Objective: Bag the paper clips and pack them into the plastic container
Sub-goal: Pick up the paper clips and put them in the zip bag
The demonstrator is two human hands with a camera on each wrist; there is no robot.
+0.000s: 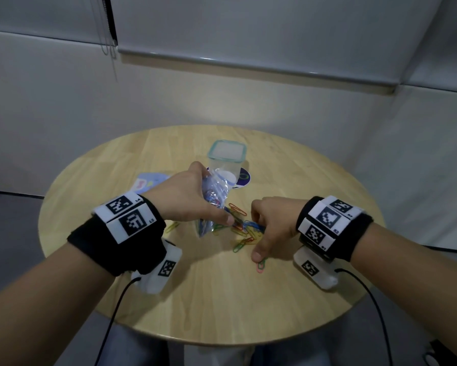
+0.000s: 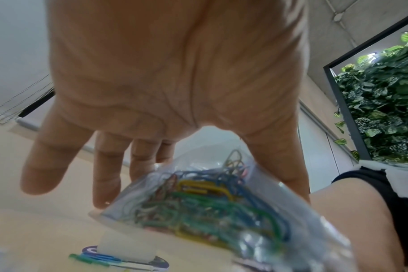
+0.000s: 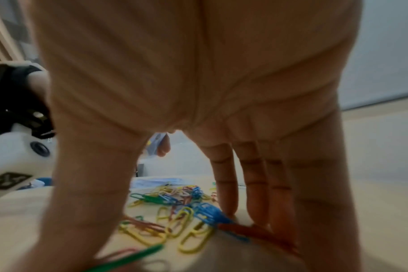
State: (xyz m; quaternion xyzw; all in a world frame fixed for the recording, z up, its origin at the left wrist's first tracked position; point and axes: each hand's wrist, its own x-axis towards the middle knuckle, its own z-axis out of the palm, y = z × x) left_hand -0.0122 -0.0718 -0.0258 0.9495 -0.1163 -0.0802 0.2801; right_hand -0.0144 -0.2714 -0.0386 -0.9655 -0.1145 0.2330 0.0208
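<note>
In the head view my left hand pinches a clear zip bag partly filled with coloured paper clips and holds it tilted above the table. In the left wrist view the bag sits between the thumb and the fingers. Loose paper clips lie in a heap under my right hand. That hand arches over them, thumb spread, with straight fingers touching the clips on the table. A clear square container with a teal rim stands open behind the bag.
The round wooden table ends close to my body, and its wall side is near a white wall. The container stands on a purple sticker. A pale blue sticker lies to the left. One pink and green clip lies apart from the heap.
</note>
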